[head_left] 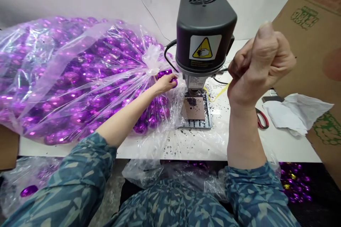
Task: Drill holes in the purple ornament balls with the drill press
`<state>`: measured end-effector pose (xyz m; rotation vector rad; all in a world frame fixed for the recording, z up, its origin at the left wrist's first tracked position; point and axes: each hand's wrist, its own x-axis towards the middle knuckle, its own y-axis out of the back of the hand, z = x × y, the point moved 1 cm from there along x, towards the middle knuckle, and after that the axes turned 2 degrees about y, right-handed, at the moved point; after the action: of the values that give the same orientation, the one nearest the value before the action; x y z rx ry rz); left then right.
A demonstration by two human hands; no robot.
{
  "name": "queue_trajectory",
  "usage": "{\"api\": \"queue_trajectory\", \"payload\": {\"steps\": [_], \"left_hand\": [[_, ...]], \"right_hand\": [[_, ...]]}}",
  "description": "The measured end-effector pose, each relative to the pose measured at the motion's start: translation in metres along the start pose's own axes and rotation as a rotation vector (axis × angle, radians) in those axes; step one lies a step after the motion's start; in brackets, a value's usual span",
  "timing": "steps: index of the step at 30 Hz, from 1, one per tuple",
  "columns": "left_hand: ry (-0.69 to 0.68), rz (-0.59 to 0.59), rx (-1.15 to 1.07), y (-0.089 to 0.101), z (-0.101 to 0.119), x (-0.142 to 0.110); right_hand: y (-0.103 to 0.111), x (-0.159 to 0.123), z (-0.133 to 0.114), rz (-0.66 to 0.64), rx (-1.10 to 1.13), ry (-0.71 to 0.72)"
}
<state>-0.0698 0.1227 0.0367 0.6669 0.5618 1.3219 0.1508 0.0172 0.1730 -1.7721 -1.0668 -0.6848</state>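
Note:
My left hand (166, 83) is closed on a shiny purple ball (174, 83), just left of the drill press (205, 28). Fingers cover most of the ball. Right beside that hand is the gathered neck of a big clear plastic bag (151, 58), packed with similar faceted purple balls. To the right of the drill press, my right hand (262, 64) is raised in a fist; whatever it grips is hidden by the fingers. Below the drill head, a square brownish board (195, 109) with a small dark hole lies on the metal base (207, 122), strewn with dark shavings.
Shavings and loose clear film lie on the white table (298, 150). Red-handled scissors (263, 118) and crumpled white paper (287, 113) are at right, by a large cardboard box (295, 60). More purple balls (295, 182) lie below the table edge. A yellow strip (221, 91) runs behind the base.

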Motion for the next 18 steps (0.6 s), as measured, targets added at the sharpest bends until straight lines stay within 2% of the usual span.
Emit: {"api": "queue_trajectory", "payload": {"steps": [4, 7, 13, 18], "left_hand": [[0.114, -0.122, -0.584, -0.005, 0.005, -0.048], [0.146, -0.159, -0.841, -0.012, 0.003, -0.078], [0.052, -0.159, -0.896, -0.035, 0.008, -0.114], [0.095, -0.117, -0.997, -0.052, 0.014, -0.121]], "right_hand": [[0.001, -0.002, 0.000, -0.017, -0.083, -0.009], [0.002, -0.004, 0.003, -0.010, -0.164, -0.020], [0.002, -0.006, 0.003, 0.012, -0.160, -0.026], [0.004, -0.009, 0.001, -0.031, -0.147, -0.038]]}}
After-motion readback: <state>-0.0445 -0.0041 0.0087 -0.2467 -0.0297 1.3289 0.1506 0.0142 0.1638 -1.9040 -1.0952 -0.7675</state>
